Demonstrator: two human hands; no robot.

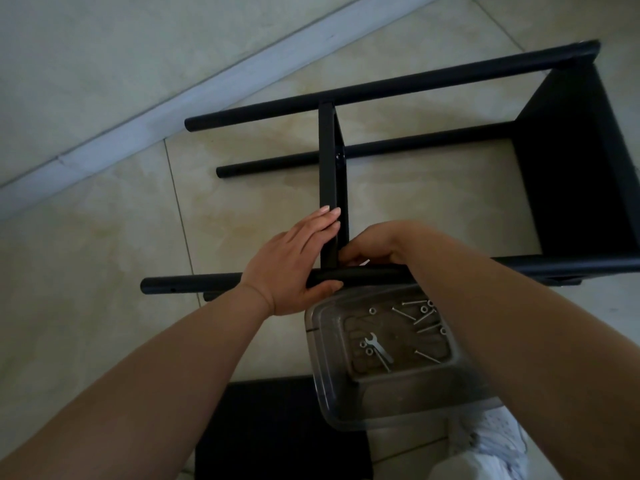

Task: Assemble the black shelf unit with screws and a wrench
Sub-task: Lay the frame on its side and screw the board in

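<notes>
A: Where's the black shelf unit (pixel 433 81)?

B: On its side on the tiled floor. My left hand (pixel 294 261) lies flat on the middle shelf panel (pixel 332 174), thumb under the near tube (pixel 194 284). My right hand (pixel 374 247) is curled at the joint; what it pinches, I can't tell.

A: Risk?

B: I'd guess the panel shifts and the holes misalign. The wrench (pixel 379 346) sits in the plastic tray (pixel 360 410).

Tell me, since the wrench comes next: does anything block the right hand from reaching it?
Nothing visible does. The wrench lies uncovered in the open clear plastic tub, just below the right hand.
</notes>
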